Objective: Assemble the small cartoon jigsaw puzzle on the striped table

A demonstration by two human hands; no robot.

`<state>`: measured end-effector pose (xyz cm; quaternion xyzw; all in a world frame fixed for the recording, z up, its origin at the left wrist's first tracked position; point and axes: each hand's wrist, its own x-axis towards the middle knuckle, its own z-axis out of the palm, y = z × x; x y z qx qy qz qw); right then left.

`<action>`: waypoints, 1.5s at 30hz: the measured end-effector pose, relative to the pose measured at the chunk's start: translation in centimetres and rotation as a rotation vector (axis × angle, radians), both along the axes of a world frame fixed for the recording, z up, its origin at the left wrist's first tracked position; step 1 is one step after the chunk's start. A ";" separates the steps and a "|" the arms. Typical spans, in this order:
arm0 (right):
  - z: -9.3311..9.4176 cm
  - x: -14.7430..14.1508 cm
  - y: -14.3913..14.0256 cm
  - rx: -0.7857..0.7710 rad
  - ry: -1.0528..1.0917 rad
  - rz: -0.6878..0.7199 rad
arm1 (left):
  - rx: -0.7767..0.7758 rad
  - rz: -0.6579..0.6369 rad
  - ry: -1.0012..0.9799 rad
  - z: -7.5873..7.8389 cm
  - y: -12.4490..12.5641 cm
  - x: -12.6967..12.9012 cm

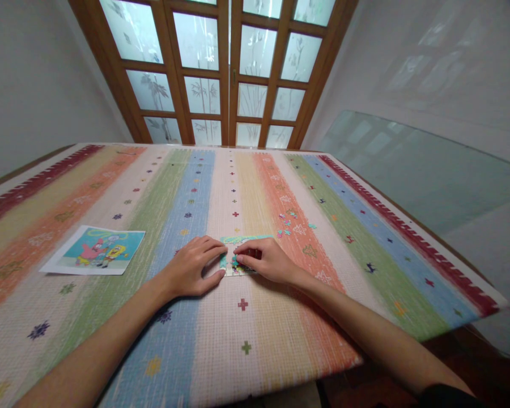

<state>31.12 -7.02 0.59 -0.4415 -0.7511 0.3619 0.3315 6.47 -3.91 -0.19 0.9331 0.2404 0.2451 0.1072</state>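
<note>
A small, partly assembled jigsaw puzzle (233,240) lies flat near the middle of the table, with a pale gap inside its border. My left hand (195,266) rests at its left edge, thumb and fingers apart, steadying the side with the fingertips. Over the puzzle's right part, my right hand (267,259) pinches a teal puzzle piece (235,260) between thumb and forefinger, just at the gap. That hand hides much of the puzzle's right side.
Several loose puzzle pieces (287,224) are scattered beyond my right hand. A printed cartoon picture (94,251) lies to the left. The striped tablecloth (242,328) covers the table, whose front edge is close to me. Glazed wooden doors (225,73) stand behind.
</note>
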 end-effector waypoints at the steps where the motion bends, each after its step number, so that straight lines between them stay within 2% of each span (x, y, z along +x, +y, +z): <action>1: -0.2 -0.2 0.0 0.033 -0.012 -0.003 | 0.000 -0.003 0.003 0.0 0.0 0.0; 10: -2.0 -1.1 -0.3 0.339 -0.160 -0.011 | 0.014 -0.008 -0.005 -0.2 0.0 -0.1; 15: -2.0 -1.5 -0.1 0.385 -0.165 -0.023 | 0.016 -0.010 -0.006 -0.1 0.0 0.0; 20: -0.8 -1.1 -0.2 0.342 -0.185 -0.066 | 0.016 -0.018 -0.037 0.0 0.0 0.1; 29: 0.7 4.4 1.6 0.326 -0.196 -0.242 | 0.040 -0.127 -0.129 0.5 -0.3 0.5; 36: 1.2 9.3 3.4 0.437 -0.207 -0.428 | 0.052 -0.155 -0.083 0.5 -0.5 0.6; 45: 0.3 12.4 3.7 0.472 -0.148 -0.663 | 0.067 -0.152 -0.085 0.3 -0.5 0.5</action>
